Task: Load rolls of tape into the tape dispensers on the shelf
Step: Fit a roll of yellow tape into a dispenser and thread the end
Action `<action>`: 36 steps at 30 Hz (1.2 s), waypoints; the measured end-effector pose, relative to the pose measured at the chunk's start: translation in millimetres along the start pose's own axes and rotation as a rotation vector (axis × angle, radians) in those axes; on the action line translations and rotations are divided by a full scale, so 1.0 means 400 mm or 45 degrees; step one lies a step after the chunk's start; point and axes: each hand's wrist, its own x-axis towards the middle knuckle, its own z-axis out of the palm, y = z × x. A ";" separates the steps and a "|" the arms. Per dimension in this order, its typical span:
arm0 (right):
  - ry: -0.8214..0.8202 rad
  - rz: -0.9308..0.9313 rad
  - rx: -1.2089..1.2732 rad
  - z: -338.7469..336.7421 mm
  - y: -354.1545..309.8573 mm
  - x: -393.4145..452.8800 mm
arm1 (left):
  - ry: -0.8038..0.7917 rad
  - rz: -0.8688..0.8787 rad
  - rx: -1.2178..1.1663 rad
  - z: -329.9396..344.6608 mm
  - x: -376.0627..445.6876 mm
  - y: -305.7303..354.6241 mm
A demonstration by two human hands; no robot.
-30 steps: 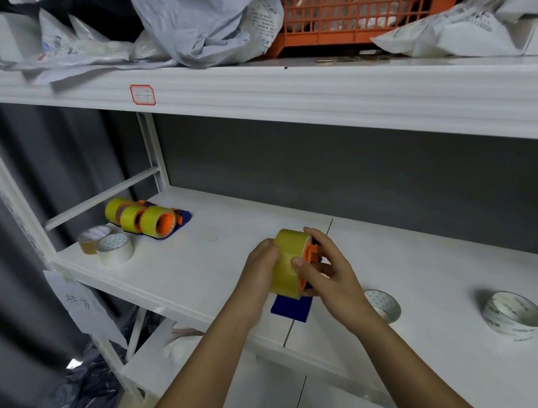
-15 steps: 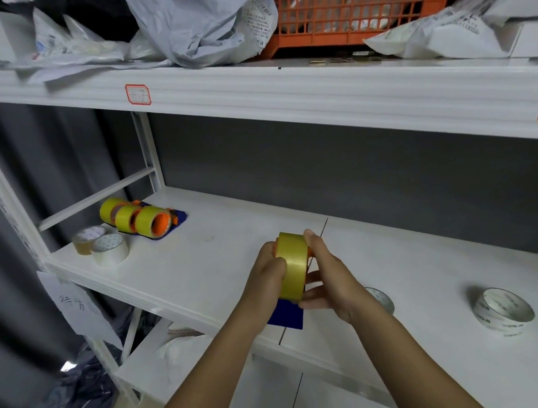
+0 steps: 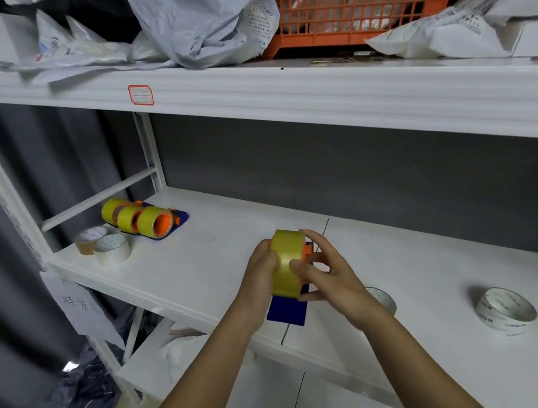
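A yellow tape roll (image 3: pixel 288 263) sits on an orange-and-blue tape dispenser (image 3: pixel 288 311), held above the middle shelf (image 3: pixel 206 257). My left hand (image 3: pixel 258 274) grips the roll's left side. My right hand (image 3: pixel 325 273) holds the right side, thumb on the yellow tape and fingers by the orange hub. Most of the dispenser is hidden behind the roll and my hands. At the shelf's far left lie three dispensers loaded with yellow rolls (image 3: pixel 141 218). Two loose rolls, one brown (image 3: pixel 88 241) and one white (image 3: pixel 112 248), stand beside them.
A white printed roll (image 3: pixel 505 310) lies on the shelf at the right, and another (image 3: pixel 383 300) is partly hidden behind my right wrist. The upper shelf carries an orange basket (image 3: pixel 358 9) and grey mailer bags (image 3: pixel 199 16). Lower shelves continue below.
The roll and dispenser have turned in my hands, so the orange hub side shows again. My right thumb has come round onto the yellow tape face.
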 end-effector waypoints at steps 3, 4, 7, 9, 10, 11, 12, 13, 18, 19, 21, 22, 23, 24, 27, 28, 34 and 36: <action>0.050 0.167 0.067 0.007 -0.011 0.004 | -0.038 0.031 0.016 0.000 0.003 -0.010; 0.064 0.205 0.049 0.008 -0.012 0.007 | -0.039 0.040 0.018 -0.001 0.005 -0.013; 0.076 0.310 0.040 0.005 -0.014 0.019 | -0.066 0.041 0.064 -0.006 0.005 -0.015; 0.036 0.377 0.051 0.000 -0.021 0.024 | -0.079 0.050 0.060 -0.007 0.004 -0.015; 0.014 0.392 0.048 -0.002 -0.026 0.025 | -0.078 0.051 0.053 -0.008 0.005 -0.016; 0.000 0.391 0.036 -0.004 -0.028 0.026 | -0.080 0.054 0.041 -0.008 0.003 -0.013; -0.004 0.375 0.017 -0.005 -0.028 0.027 | -0.072 0.057 0.030 -0.010 0.008 -0.018; 0.000 0.346 -0.006 -0.006 -0.028 0.027 | -0.068 0.061 0.014 -0.010 0.009 -0.018; 0.048 0.243 -0.019 0.007 -0.017 0.034 | -0.082 0.063 -0.027 -0.020 0.021 -0.020; 0.057 0.236 -0.028 0.010 -0.016 0.035 | -0.079 0.067 -0.047 -0.020 0.021 -0.018; 0.061 0.213 -0.066 0.014 -0.016 0.032 | -0.064 0.069 -0.073 -0.021 0.027 -0.018; 0.056 0.193 -0.093 0.014 -0.014 0.029 | -0.046 0.052 -0.063 -0.021 0.032 -0.021; 0.037 0.164 -0.106 0.013 -0.013 0.026 | -0.026 0.038 -0.057 -0.021 0.034 -0.020; 0.007 0.120 -0.103 0.013 -0.009 0.024 | -0.006 0.034 -0.065 -0.022 0.036 -0.021; -0.062 -0.036 -0.096 0.012 0.000 0.016 | 0.008 0.052 -0.100 -0.024 0.038 -0.018; -0.054 -0.072 -0.126 0.011 0.003 0.016 | -0.001 0.053 -0.087 -0.026 0.039 -0.017; -0.009 -0.131 -0.102 0.008 0.009 0.023 | -0.065 0.093 -0.099 -0.036 0.036 -0.015; -0.003 -0.155 -0.103 0.010 0.012 0.025 | -0.064 0.080 -0.129 -0.037 0.039 -0.010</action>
